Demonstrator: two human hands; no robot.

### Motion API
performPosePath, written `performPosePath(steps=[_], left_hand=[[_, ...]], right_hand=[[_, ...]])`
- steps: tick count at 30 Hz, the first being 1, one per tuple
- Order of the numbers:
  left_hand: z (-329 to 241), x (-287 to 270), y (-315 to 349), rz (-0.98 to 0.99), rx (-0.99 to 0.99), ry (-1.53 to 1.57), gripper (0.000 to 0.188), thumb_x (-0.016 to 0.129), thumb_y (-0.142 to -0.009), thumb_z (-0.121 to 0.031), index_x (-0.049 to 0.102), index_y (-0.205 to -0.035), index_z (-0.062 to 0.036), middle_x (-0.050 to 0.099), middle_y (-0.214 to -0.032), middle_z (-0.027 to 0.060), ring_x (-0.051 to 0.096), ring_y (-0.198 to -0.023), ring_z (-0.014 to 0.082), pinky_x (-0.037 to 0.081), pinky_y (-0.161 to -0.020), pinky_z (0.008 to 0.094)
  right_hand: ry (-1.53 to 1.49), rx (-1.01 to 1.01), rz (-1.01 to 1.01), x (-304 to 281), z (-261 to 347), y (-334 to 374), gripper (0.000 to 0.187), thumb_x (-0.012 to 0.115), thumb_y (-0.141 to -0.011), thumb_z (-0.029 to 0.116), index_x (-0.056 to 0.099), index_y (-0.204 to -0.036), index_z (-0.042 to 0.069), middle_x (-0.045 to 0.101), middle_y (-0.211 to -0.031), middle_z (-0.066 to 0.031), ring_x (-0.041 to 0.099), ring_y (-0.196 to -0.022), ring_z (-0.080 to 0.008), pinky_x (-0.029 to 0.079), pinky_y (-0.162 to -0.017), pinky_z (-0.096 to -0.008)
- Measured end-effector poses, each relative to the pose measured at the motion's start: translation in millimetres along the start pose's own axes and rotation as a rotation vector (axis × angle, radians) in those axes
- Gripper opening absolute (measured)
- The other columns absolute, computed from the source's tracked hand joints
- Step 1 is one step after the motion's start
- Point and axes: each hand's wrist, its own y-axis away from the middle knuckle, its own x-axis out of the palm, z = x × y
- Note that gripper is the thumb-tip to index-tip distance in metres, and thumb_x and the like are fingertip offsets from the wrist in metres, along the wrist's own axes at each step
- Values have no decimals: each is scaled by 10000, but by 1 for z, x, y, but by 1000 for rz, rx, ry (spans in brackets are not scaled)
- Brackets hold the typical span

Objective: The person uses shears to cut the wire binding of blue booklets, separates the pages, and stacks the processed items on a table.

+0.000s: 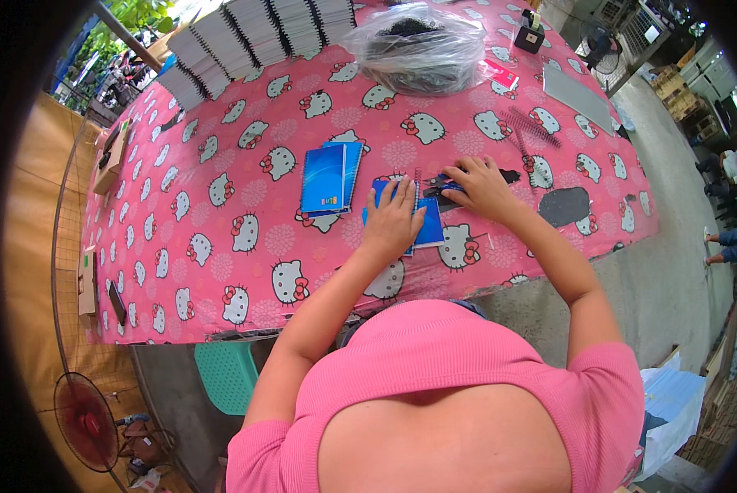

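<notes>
My left hand [393, 215] lies flat on a small blue notebook [429, 220], its fingers stretched out and covering much of the cover. A thin spiral coil [418, 186] runs along the notebook's edge, between my two hands. My right hand [485, 191] curls around what look like small pliers with blue handles [442, 184], their tip close to the coil. Part of the tool is hidden under the fingers. To the left of my left hand, a small stack of blue spiral notebooks [326, 179] rests on the pink patterned tablecloth [280, 238].
Tall stacks of spiral-bound books [257, 37] stand at the far left. Beside them sits a clear plastic bag of black coils [414, 49]. Loose coils [533, 127], a grey board [578, 97] and a dark oval patch [564, 206] lie rightward. A green stool [225, 376] stands below the table.
</notes>
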Motion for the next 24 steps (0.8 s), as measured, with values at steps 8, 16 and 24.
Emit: performPosePath(steps=[8,16,24], left_hand=[[1,0,0,0,-7,20,492,466,-895,-332,492,-1250,7,464,-1336,137,394,-1235,296,252,-1021,523],[1,-2,0,1,-6,27,492,462,-894,-329,491,-1254,6,470,-1330,137,396,-1233,297,250,-1022,525],[1,-4,-1,21,0,29,496,472,-885,-328,493,-1253,5,483,-1316,141,406,-1223,302,258,-1015,523]], right_hand=[[-64,-69,47,7,-7,-7,392,570,-838,407,554,-1137,155,547,-1046,-71,535,-977,-243,399,-798,-422],[-53,-115,11,4,-8,-11,386,570,-833,409,559,-1124,156,556,-994,-61,535,-950,-237,405,-769,-393],[-139,-163,50,0,-12,-17,394,601,-808,411,576,-1040,94,569,-917,-104,572,-859,-269,457,-713,-373]])
